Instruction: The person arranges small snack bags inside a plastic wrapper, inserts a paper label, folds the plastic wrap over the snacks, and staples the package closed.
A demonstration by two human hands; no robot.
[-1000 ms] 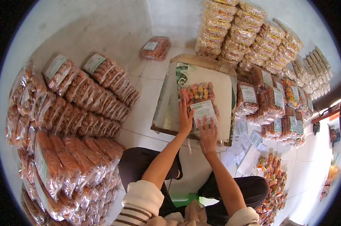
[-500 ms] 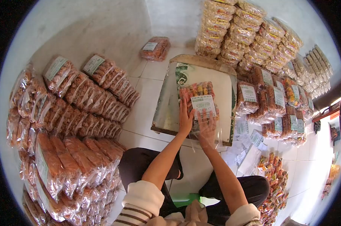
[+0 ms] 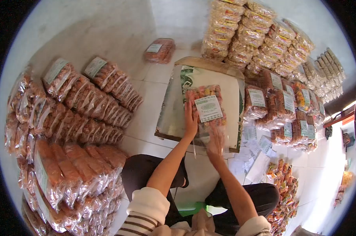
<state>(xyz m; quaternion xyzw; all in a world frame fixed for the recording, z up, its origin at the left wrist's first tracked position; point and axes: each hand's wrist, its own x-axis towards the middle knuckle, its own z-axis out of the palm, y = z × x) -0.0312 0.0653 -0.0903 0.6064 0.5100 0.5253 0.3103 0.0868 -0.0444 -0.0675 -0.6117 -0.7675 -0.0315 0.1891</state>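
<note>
A clear plastic bag of pink and yellow snack pieces [image 3: 221,108] lies on the board-topped low stand in front of me, a white and green label [image 3: 208,108] showing through its upper side. My left hand [image 3: 191,121] rests along the bag's left side, fingers stretched out. At the bag's near end, my right hand [image 3: 216,141] touches the loose clear plastic, its fingers extended and slightly blurred. Under the bag, the low stand [image 3: 172,114] has a worn pale top with green printing.
Stacked bags of brown snacks [image 3: 83,98] and long orange-brown packs [image 3: 72,165] stand to the left. Pale snack bags [image 3: 221,29] are piled at the back right. Labelled bags [image 3: 286,100], loose paper labels [image 3: 250,151] and colourful small packs [image 3: 282,192] lie to the right. One bag [image 3: 159,51] sits by the wall.
My right hand has slid from the label toward me, down to the bag's near end, uncovering the label. My left hand stays at the bag's left side.
</note>
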